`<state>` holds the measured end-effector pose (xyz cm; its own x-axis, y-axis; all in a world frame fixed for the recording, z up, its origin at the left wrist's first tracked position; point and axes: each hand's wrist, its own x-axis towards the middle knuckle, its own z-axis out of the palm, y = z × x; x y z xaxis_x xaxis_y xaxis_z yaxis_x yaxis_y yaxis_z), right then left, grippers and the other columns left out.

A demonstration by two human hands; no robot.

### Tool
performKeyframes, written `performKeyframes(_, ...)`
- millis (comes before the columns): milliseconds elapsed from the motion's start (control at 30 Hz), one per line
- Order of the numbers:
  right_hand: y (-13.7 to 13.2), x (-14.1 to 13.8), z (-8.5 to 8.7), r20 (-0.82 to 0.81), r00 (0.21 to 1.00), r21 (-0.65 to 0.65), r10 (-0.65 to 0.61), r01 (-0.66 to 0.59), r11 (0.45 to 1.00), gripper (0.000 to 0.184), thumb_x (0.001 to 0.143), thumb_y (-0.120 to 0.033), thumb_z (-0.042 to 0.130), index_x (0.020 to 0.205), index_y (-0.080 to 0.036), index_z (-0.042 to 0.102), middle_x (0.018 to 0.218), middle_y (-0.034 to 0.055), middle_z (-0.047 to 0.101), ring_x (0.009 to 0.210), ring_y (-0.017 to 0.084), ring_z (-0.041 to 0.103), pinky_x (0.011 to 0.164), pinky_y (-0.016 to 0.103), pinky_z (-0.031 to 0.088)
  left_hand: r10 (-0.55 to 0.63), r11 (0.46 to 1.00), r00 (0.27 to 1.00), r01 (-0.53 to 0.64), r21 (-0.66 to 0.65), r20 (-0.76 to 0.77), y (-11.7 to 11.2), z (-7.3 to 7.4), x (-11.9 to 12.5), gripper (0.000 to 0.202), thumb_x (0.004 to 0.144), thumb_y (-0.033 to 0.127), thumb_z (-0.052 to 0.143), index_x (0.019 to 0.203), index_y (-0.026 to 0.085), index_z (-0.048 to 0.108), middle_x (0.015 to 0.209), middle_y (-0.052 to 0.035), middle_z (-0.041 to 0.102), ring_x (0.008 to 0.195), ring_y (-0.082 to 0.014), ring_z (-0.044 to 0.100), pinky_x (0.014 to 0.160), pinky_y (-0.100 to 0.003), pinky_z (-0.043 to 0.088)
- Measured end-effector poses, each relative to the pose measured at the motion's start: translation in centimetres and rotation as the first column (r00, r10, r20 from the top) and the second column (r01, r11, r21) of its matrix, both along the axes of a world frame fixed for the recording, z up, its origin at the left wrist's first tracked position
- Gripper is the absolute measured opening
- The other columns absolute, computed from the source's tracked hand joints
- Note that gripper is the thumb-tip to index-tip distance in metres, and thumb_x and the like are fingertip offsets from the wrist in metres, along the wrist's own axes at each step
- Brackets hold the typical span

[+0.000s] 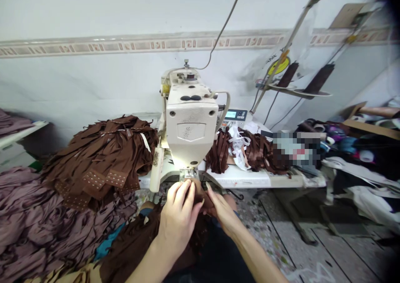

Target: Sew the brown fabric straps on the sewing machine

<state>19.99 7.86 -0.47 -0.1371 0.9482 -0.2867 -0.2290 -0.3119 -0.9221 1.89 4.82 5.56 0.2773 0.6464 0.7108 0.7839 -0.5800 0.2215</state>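
Note:
A white sewing machine [191, 120] stands in front of me, its lamp lit over the needle area. Just below its presser foot, my left hand [180, 204] has its fingers closed on a piece of brown fabric [199, 191]. On the other side, my right hand [220, 208] pinches the same fabric between thumb and fingers. The far end of the piece lies close to the presser foot; whether it sits under the foot I cannot tell. More dark brown fabric [134, 245] hangs over my lap.
Left of the machine lies a pile of brown garment pieces [125, 150] with metal fasteners, beside mauve fabric [28, 229]. Brown and white strips [239, 147] lie on the table [250, 179] at right. Behind them stand a control panel [233, 115] and thread cones [320, 78].

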Motion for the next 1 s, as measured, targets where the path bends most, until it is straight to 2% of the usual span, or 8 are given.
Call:
performKeyframes(167, 0.5, 0.8, 1.3, 0.045, 0.997, 0.058, -0.057, 0.055, 0.997, 0.071, 0.085, -0.089, 0.064, 0.081, -0.019, 0.078, 0.074, 0.0067, 0.072, 0.071, 0.024, 0.067, 0.064, 0.032, 0.053, 0.080, 0.970, 0.934, 0.007, -0.243, 0.348, -1.2, -2.2, -3.6, 0.036, 0.107, 0.023, 0.059, 0.141, 0.023, 0.067, 0.134, -0.0128, 0.073, 0.123, -0.0257, 0.073, 0.103, -0.040, 0.062)
performKeyframes(300, 1.2, 1.4, 2.9, 0.189, 0.982, 0.204, -0.010, -0.030, 0.979, 0.065, 0.087, -0.085, 0.066, 0.087, -0.021, 0.081, 0.089, 0.0075, 0.077, 0.092, 0.029, 0.070, 0.080, 0.035, 0.056, 0.018, 0.732, 0.935, 0.229, -0.642, 0.354, -2.2, -4.3, -6.5, 0.030, 0.105, 0.043, 0.062, 0.100, 0.021, 0.082, 0.097, -0.0082, 0.081, 0.092, -0.0256, 0.079, 0.086, -0.034, 0.065)
performKeyframes(367, 1.2, 1.5, 3.6, 0.247, 0.967, 0.245, 0.061, -0.123, 0.962, 0.061, 0.087, -0.081, 0.069, 0.082, -0.022, 0.078, 0.082, 0.0051, 0.073, 0.085, 0.026, 0.066, 0.074, 0.033, 0.053, 0.031, 0.665, 0.920, 0.273, -0.695, 0.391, -2.6, -5.2, -8.1, 0.033, 0.103, 0.048, 0.064, 0.095, 0.022, 0.083, 0.096, -0.0092, 0.082, 0.096, -0.0278, 0.078, 0.091, -0.036, 0.064)
performKeyframes(500, 0.5, 0.9, 4.7, 0.269, 0.947, 0.270, 0.176, -0.250, 0.930, 0.059, 0.088, -0.078, 0.071, 0.081, -0.019, 0.074, 0.068, -0.0009, 0.059, 0.065, 0.017, 0.050, 0.060, 0.028, 0.041, 0.186, 0.652, 0.848, 0.272, -0.708, 0.496, -3.1, -6.5, -11.6, 0.042, 0.092, 0.062, 0.074, 0.096, 0.022, 0.086, 0.107, -0.0115, 0.083, 0.108, -0.0320, 0.077, 0.101, -0.042, 0.061)
performKeyframes(633, -0.7, 0.6, 4.8, 0.269, 0.957, 0.301, 0.105, -0.187, 0.935, 0.052, 0.092, -0.069, 0.073, 0.080, -0.019, 0.070, 0.068, -0.0031, 0.054, 0.063, 0.014, 0.044, 0.058, 0.026, 0.035, 0.514, 0.680, 0.550, 0.207, -0.704, 0.658, -3.0, -6.8, -12.8, 0.061, 0.062, 0.070, 0.093, 0.090, 0.018, 0.080, 0.084, -0.0054, 0.081, 0.079, -0.0257, 0.077, 0.078, -0.035, 0.066)
performKeyframes(767, -0.7, 2.4, 5.1, 0.308, 0.947, 0.298, 0.091, -0.187, 0.936, 0.052, 0.089, -0.064, 0.078, 0.066, -0.019, 0.064, 0.062, -0.0039, 0.050, 0.059, 0.013, 0.044, 0.057, 0.027, 0.034, 0.541, 0.756, 0.288, 0.247, -0.607, 0.790, -2.6, -5.5, -10.6, 0.059, 0.067, 0.067, 0.093, 0.088, 0.019, 0.067, 0.068, 0.0049, 0.067, 0.061, -0.0141, 0.066, 0.063, -0.024, 0.058)
performKeyframes(833, -0.4, 3.7, 5.5, 0.338, 0.935, 0.284, 0.103, -0.206, 0.936, 0.053, 0.089, -0.066, 0.077, 0.067, -0.019, 0.069, 0.063, -0.0019, 0.058, 0.060, 0.015, 0.049, 0.059, 0.027, 0.039, 0.495, 0.774, 0.300, 0.273, -0.571, 0.815, -2.6, -4.5, -8.8, 0.052, 0.076, 0.064, 0.089, 0.087, 0.018, 0.067, 0.073, 0.0031, 0.069, 0.064, -0.0133, 0.066, 0.066, -0.023, 0.056)
performKeyframes(1000, -0.9, 4.5, 5.5, 0.387, 0.920, 0.294, 0.065, -0.189, 0.937, 0.044, 0.085, -0.061, 0.083, 0.079, -0.018, 0.079, 0.077, 0.0040, 0.073, 0.071, 0.019, 0.062, 0.067, 0.031, 0.048, 0.306, 0.719, 0.616, 0.350, -0.600, 0.726, -3.2, -1.7, -4.0, 0.040, 0.091, 0.053, 0.078, 0.078, 0.015, 0.075, 0.072, -0.0010, 0.069, 0.064, -0.0138, 0.062, 0.061, -0.021, 0.050)
